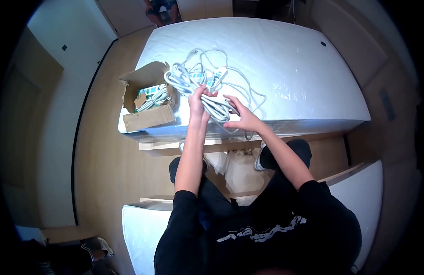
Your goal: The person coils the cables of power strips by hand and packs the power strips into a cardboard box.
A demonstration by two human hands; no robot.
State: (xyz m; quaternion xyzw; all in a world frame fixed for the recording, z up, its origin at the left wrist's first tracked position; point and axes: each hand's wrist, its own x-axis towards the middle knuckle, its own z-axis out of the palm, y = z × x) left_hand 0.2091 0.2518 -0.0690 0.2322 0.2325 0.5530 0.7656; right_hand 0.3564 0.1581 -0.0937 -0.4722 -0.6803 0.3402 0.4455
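Note:
A long light-grey power cord is gathered in loops between my two hands, above the near edge of the white mattress. My left hand is closed round the middle of the loops. The fingers and thumb of my right hand curve round the right end of the bundle. Beyond the hands, a white power strip with blue-green markings lies on the mattress, partly covered by loops. Looser cord trails to the right, and a plug shows at the far side.
An open cardboard box stands left on the plastic-covered mattress, holding a power strip and a coiled cord. White plastic lies on the floor between my legs. One person sits beyond the mattress; another person's foot shows lower left.

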